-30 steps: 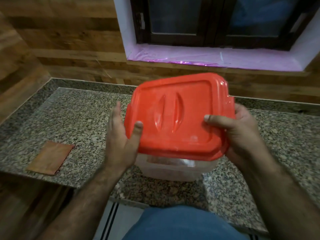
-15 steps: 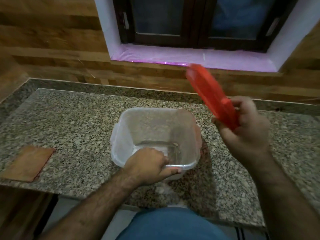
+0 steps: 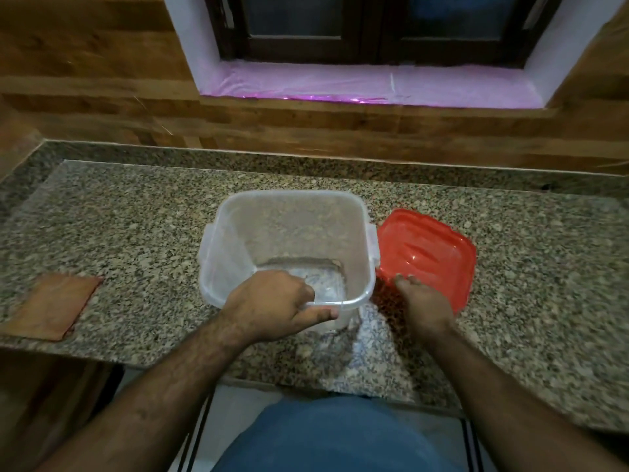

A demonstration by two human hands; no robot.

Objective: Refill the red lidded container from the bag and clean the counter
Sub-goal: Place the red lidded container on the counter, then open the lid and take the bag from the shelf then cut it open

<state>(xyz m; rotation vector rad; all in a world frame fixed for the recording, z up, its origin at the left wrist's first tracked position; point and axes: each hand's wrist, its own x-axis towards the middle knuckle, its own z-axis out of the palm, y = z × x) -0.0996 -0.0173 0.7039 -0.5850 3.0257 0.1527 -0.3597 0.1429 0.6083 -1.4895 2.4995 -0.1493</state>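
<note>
A clear square plastic container [image 3: 289, 229] stands open on the granite counter [image 3: 136, 233], with only a few crumbs at its bottom. My left hand [image 3: 272, 304] grips its near rim, thumb outside and fingers over the edge. The red lid [image 3: 429, 253] lies on the counter just right of the container, touching its side. My right hand [image 3: 422, 301] rests at the lid's near edge with the fingertips on it and the fingers loosely spread. No bag is in view.
A flat brown cloth [image 3: 51, 304] lies at the counter's left front edge. A wood-panelled wall and a window sill covered in pink film [image 3: 367, 86] rise behind the counter. The counter's front edge runs close to my body.
The lid came off the container, was carried right in my right hand and now lies on the counter. My left hand moved from the lid to the container's near rim.
</note>
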